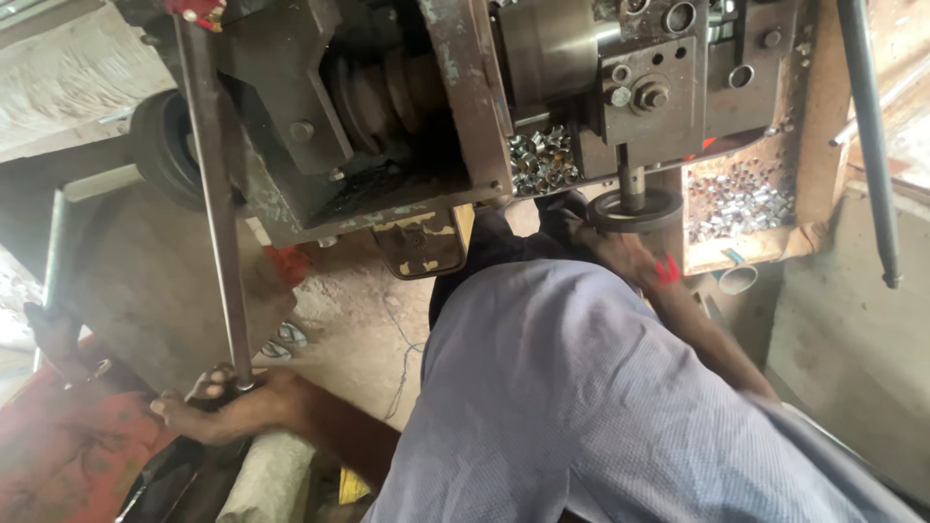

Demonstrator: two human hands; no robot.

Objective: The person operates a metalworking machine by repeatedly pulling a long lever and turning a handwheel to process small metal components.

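At near left, left hand (228, 402) is clamped round the bottom end of a long steel lever rod (215, 194) running up to the machine (387, 107). Far right, right hand (620, 254) sits at the black handwheel (635, 208), fingers blurred, grip cannot be told. Small metal pieces (738, 199) fill the tray beside. Best done with a steady lever pull and slow wheel feed.

Left hand (228, 402): arm extended low, fingers curled into a closed fist, knuckles up. Right hand (612, 247): forearm stretched forward, red band at wrist, fingers hidden from view.
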